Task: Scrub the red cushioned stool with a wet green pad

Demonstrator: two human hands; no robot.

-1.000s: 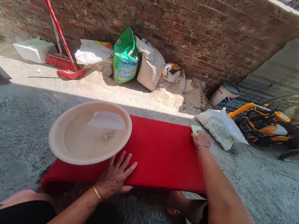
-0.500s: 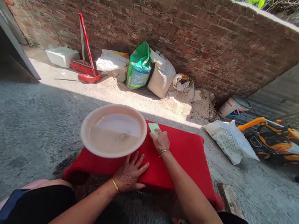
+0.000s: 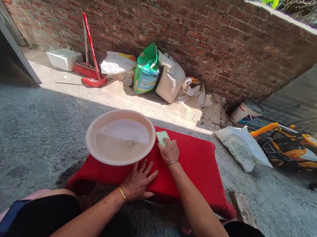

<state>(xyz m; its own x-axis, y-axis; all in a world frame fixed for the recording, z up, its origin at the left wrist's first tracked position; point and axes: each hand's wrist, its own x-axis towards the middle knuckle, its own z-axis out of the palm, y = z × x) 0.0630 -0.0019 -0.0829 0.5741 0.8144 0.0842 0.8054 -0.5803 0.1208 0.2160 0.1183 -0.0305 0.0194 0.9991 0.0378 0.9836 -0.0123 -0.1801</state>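
Note:
A red cloth [image 3: 194,161] covers a low bench or table in front of my knees. My left hand [image 3: 138,180] lies flat on its near edge, fingers spread, close beside the basin. In my right hand [image 3: 170,151] is a pale green brush [image 3: 161,137] with a flat back, pressed against the far part of the cloth; its bristles are hidden. A wide pinkish-beige basin [image 3: 90,139] stands on the left of the cloth, partly overhanging it. Water fills the basin, and some dark grains show in it.
Along the brick wall [image 3: 205,41] stand a red broom and dustpan [image 3: 93,81], a green bag [image 3: 147,71], a white sack [image 3: 170,80] and loose sand [image 3: 216,112]. To the right lie another sack [image 3: 241,147] and a yellow-black toy vehicle [image 3: 294,148].
Hardly anything differs. The whole view has shifted slightly; my left hand stays flat and my right hand keeps the brush at nearly the same spot on the cloth.

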